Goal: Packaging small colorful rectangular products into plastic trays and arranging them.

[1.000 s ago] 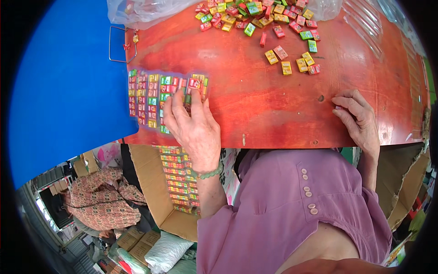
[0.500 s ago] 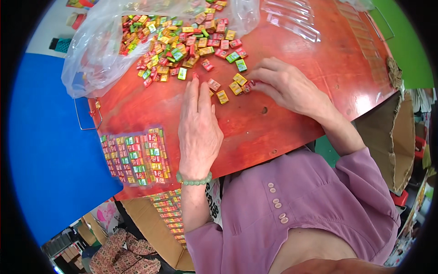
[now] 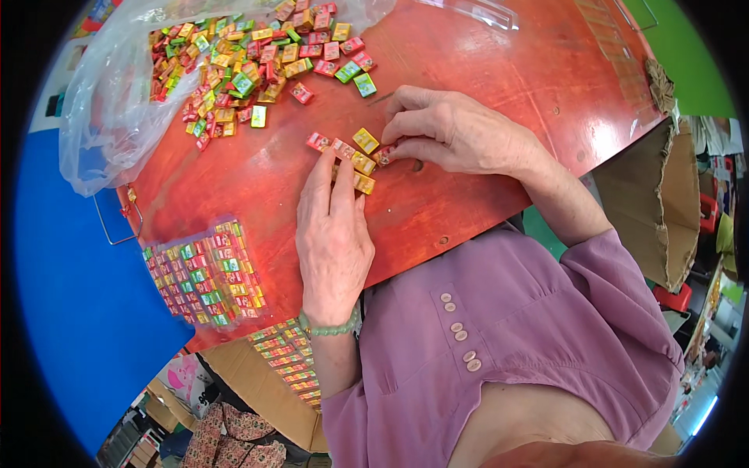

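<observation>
Several small red, pink and yellow candy-sized boxes lie close together on the red table between my hands. My left hand (image 3: 334,249), with a green bead bracelet on its wrist, lies with fingers stretched out. Its fingertips touch the left side of the group, near a pink box (image 3: 342,148) and a red box (image 3: 317,141). At the group's right end, my right hand (image 3: 468,136) pinches a small red box (image 3: 382,155) between thumb and fingers. A yellow box (image 3: 364,140) sits just above the group; another yellow box (image 3: 363,183) is at its lower edge.
A clear plastic bag (image 3: 101,132) spills a heap of small coloured boxes (image 3: 265,62) at the far left. Filled clear trays (image 3: 207,277) lie near the table's left front edge. More packed boxes (image 3: 289,355) sit inside a carton below. Clear empty trays (image 3: 484,12) lie at the back.
The boxes that lay scattered between my hands are now drawn together into a tight group. My left fingers have come up against them. The whole view has shifted a little.
</observation>
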`<state>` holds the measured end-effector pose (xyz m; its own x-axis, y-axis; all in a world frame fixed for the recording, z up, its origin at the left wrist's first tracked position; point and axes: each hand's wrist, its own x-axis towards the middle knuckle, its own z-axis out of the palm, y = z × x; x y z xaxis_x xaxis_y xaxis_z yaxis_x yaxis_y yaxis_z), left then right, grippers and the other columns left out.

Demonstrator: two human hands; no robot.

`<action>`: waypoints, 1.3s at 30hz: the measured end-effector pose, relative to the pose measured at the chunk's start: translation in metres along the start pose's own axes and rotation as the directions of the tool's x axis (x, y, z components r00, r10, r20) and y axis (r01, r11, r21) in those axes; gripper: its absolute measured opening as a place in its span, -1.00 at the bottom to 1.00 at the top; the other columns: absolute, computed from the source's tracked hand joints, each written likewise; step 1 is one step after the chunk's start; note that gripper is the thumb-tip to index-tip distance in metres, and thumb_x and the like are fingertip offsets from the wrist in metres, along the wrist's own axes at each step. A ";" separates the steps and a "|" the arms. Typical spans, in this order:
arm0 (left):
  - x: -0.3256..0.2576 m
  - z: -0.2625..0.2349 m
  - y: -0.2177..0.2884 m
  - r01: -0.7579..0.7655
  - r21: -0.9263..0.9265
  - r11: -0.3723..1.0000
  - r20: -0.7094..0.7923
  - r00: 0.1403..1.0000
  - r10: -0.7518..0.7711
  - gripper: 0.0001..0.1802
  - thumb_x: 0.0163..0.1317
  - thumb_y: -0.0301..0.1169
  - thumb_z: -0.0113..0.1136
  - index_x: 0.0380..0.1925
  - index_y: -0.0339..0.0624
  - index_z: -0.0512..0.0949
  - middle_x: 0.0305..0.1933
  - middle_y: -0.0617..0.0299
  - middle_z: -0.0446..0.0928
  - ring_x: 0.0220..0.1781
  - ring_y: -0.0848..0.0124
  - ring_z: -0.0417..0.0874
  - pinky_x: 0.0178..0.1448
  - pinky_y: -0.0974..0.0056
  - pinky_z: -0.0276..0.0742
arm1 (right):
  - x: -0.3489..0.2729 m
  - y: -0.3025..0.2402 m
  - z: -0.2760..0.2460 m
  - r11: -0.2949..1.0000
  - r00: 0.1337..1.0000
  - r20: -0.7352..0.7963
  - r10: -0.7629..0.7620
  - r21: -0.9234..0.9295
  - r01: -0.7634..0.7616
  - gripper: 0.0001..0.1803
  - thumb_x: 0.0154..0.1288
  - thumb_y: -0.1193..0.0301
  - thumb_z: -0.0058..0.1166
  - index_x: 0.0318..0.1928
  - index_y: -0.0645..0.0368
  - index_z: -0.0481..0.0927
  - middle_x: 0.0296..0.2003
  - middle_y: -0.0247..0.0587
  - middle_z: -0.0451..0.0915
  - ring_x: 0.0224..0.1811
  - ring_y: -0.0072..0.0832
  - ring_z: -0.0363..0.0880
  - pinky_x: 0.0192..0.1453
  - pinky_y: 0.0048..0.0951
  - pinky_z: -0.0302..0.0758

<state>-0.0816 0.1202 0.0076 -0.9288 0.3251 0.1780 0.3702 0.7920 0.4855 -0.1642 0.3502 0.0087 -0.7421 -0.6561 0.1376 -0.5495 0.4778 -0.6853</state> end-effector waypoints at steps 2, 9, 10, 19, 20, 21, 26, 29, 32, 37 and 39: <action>-0.008 0.000 0.001 0.009 -0.050 0.999 -0.015 1.000 -0.010 -0.40 0.24 -0.64 0.22 0.32 -0.39 0.43 0.41 -0.12 0.40 0.42 -0.08 0.44 0.45 -0.03 0.43 | -0.004 0.001 -0.004 0.993 0.999 0.025 0.024 0.113 -0.027 -0.76 0.35 0.46 0.26 -0.01 0.25 0.65 -0.02 -0.10 0.60 -0.04 -0.15 0.66 0.02 -0.21 0.62; -0.005 0.001 -0.001 -0.014 -0.025 1.000 -0.106 0.994 0.012 -0.43 0.20 -0.59 0.35 0.26 -0.30 0.52 0.27 -0.06 0.51 0.23 -0.03 0.56 0.29 -0.01 0.52 | -0.026 -0.002 0.001 0.998 0.997 -0.079 0.016 -0.064 -0.021 -0.69 0.29 0.46 0.31 0.01 0.28 0.64 0.06 -0.08 0.61 0.04 -0.11 0.63 0.08 -0.20 0.61; -0.003 0.002 -0.002 -0.016 -0.011 1.000 -0.111 0.994 0.015 -0.45 0.20 -0.53 0.39 0.23 -0.30 0.54 0.21 -0.06 0.52 0.17 -0.03 0.57 0.24 -0.02 0.53 | -0.028 -0.003 0.005 0.995 0.993 -0.119 0.010 -0.098 -0.022 -0.68 0.28 0.46 0.32 0.02 0.29 0.64 0.05 -0.07 0.61 0.05 -0.10 0.63 0.08 -0.20 0.61; 0.000 0.017 0.016 0.061 0.144 0.988 -0.207 0.978 -0.030 -0.33 0.21 -0.26 0.47 0.20 -0.41 0.44 0.08 -0.10 0.45 0.02 -0.05 0.52 0.08 -0.05 0.53 | -0.046 -0.027 0.017 0.990 0.980 -0.183 0.081 -0.097 -0.101 -0.68 0.25 0.49 0.35 -0.01 0.29 0.63 -0.07 -0.06 0.58 -0.03 -0.12 0.64 0.00 -0.22 0.64; 0.001 0.019 0.015 0.061 0.140 0.988 -0.205 0.978 -0.031 -0.33 0.21 -0.26 0.47 0.20 -0.41 0.44 0.08 -0.10 0.45 0.02 -0.05 0.52 0.08 -0.05 0.53 | -0.046 -0.028 0.019 0.991 0.976 -0.198 0.086 -0.079 -0.103 -0.68 0.24 0.49 0.35 -0.02 0.29 0.63 -0.08 -0.07 0.58 -0.05 -0.13 0.64 -0.02 -0.22 0.65; 0.001 0.020 0.012 0.050 0.119 0.992 -0.197 0.980 -0.026 -0.36 0.20 -0.27 0.48 0.18 -0.40 0.46 0.07 -0.10 0.45 0.02 -0.05 0.52 0.07 -0.05 0.53 | -0.046 -0.029 0.022 0.991 0.977 -0.196 0.089 -0.080 -0.106 -0.68 0.24 0.49 0.35 -0.02 0.29 0.63 -0.08 -0.07 0.58 -0.05 -0.13 0.64 -0.02 -0.22 0.65; -0.004 0.014 0.008 0.017 0.062 0.998 -0.155 0.988 -0.008 -0.44 0.20 -0.30 0.47 0.11 -0.37 0.52 0.03 -0.09 0.46 0.01 -0.04 0.52 0.05 -0.05 0.53 | -0.043 -0.032 0.031 0.995 0.977 -0.207 0.042 -0.082 -0.060 -0.67 0.23 0.49 0.36 -0.01 0.27 0.64 -0.08 -0.07 0.58 -0.05 -0.13 0.65 -0.01 -0.22 0.66; -0.009 0.013 0.010 0.050 0.000 0.999 -0.130 0.990 -0.049 -0.49 0.18 -0.37 0.47 0.08 -0.36 0.54 0.00 -0.07 0.47 0.00 -0.03 0.54 0.04 -0.04 0.54 | -0.042 -0.035 0.036 0.994 0.984 -0.166 0.058 -0.081 -0.072 -0.66 0.22 0.49 0.37 0.01 0.26 0.64 -0.06 -0.07 0.58 -0.02 -0.14 0.65 0.01 -0.21 0.67; -0.013 0.014 0.010 0.046 -0.006 0.999 -0.142 0.989 -0.046 -0.51 0.18 -0.44 0.45 0.09 -0.36 0.54 -0.01 -0.06 0.48 -0.01 -0.02 0.55 0.04 -0.03 0.55 | -0.039 -0.037 0.038 0.996 0.985 -0.168 0.031 -0.075 -0.044 -0.65 0.23 0.48 0.36 0.02 0.26 0.64 -0.05 -0.07 0.58 -0.01 -0.13 0.65 0.01 -0.21 0.67; -0.015 0.012 0.009 0.027 -0.066 0.997 -0.144 0.989 -0.037 -0.57 0.19 -0.56 0.38 0.08 -0.35 0.56 -0.03 -0.05 0.52 0.00 0.00 0.60 0.05 0.05 0.58 | -0.031 -0.041 0.040 0.997 0.992 -0.123 0.027 -0.070 -0.036 -0.61 0.22 0.48 0.35 0.06 0.25 0.63 -0.01 -0.05 0.55 0.05 -0.11 0.62 0.08 -0.22 0.66; -0.018 0.011 0.008 0.028 -0.102 0.994 -0.122 0.992 -0.040 -0.58 0.19 -0.58 0.36 0.08 -0.34 0.56 -0.04 -0.04 0.53 -0.02 0.02 0.62 0.01 0.08 0.60 | -0.029 -0.042 0.041 0.996 0.993 -0.122 0.007 -0.084 -0.017 -0.60 0.22 0.48 0.35 0.08 0.25 0.62 0.01 -0.05 0.54 0.07 -0.10 0.61 0.10 -0.21 0.65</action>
<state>-0.0616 0.1261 -0.0008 -0.9380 0.2273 0.2616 0.3406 0.7439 0.5750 -0.1040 0.3247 0.0040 -0.7871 -0.5767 0.2188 -0.5670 0.5368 -0.6248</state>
